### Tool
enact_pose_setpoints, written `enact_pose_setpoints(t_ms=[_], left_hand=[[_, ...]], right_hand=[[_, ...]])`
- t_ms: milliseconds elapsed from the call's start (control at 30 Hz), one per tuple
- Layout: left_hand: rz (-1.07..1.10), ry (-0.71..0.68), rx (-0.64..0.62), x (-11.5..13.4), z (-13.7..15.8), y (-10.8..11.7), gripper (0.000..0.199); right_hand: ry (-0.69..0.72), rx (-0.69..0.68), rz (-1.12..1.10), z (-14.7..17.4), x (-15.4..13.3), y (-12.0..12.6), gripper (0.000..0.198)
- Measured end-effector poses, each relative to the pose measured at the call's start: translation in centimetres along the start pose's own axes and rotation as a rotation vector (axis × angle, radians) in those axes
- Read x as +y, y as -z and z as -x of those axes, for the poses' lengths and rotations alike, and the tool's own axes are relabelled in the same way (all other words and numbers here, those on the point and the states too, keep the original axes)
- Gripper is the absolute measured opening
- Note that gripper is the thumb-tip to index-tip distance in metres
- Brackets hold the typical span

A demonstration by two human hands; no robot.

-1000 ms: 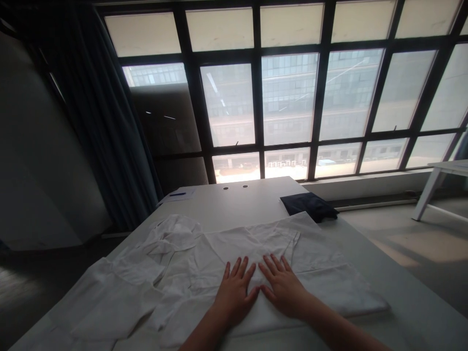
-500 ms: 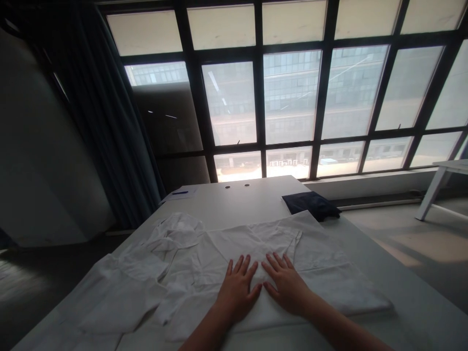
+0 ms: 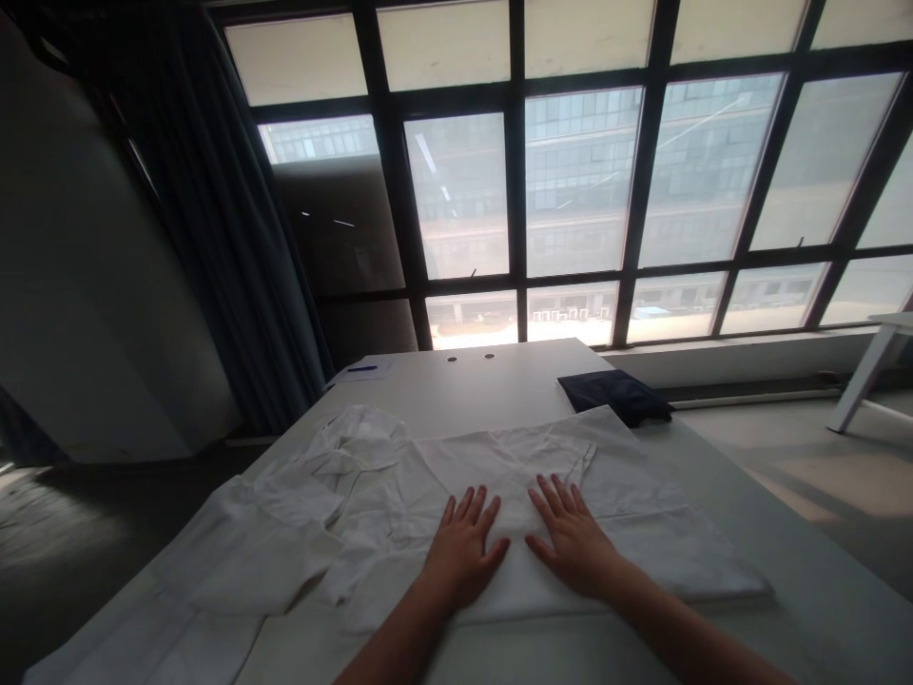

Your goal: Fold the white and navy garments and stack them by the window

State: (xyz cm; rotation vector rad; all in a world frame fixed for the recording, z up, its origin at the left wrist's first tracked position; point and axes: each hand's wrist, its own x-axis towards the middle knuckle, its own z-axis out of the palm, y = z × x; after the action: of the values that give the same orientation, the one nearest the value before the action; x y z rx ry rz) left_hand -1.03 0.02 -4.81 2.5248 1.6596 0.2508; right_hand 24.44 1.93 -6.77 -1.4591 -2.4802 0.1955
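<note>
Flatly spread left hand (image 3: 462,554), right hand (image 3: 574,542) alongside, white cloth (image 3: 512,504) beneath

The fingers (image 3: 467,506) hide the patches of white cloth (image 3: 642,552) directly beneath them, while the view's bottom edge cuts off both forearms (image 3: 406,628) and the loose cloth (image 3: 178,642) to the fingers' left. Beyond the fingers, leftward, the paper (image 3: 369,376) is too small to read; far rightward, a side table (image 3: 864,376) is cut off.
</note>
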Motion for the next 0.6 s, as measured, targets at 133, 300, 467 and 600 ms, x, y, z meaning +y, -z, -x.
enact_pose_setpoints(t_ms=[133,300,467,600], left_hand=[[-0.053,0.062,-0.001,-2.4,0.7,0.2,0.073],[-0.112,0.103,0.012,-6.2,2.2,0.6,0.071],[-0.155,0.143,0.044,-9.4,3.7,1.2,0.069],[-0.159,0.159,0.068,-10.6,4.3,1.4,0.067]], right_hand=[[-0.044,0.005,0.058,0.9,3.1,0.2,0.082],[-0.210,0.031,0.148,3.0,9.6,1.0,0.080],[-0.396,0.049,0.230,6.1,16.4,2.1,0.081],[-0.512,0.074,0.271,7.7,19.5,2.2,0.075]])
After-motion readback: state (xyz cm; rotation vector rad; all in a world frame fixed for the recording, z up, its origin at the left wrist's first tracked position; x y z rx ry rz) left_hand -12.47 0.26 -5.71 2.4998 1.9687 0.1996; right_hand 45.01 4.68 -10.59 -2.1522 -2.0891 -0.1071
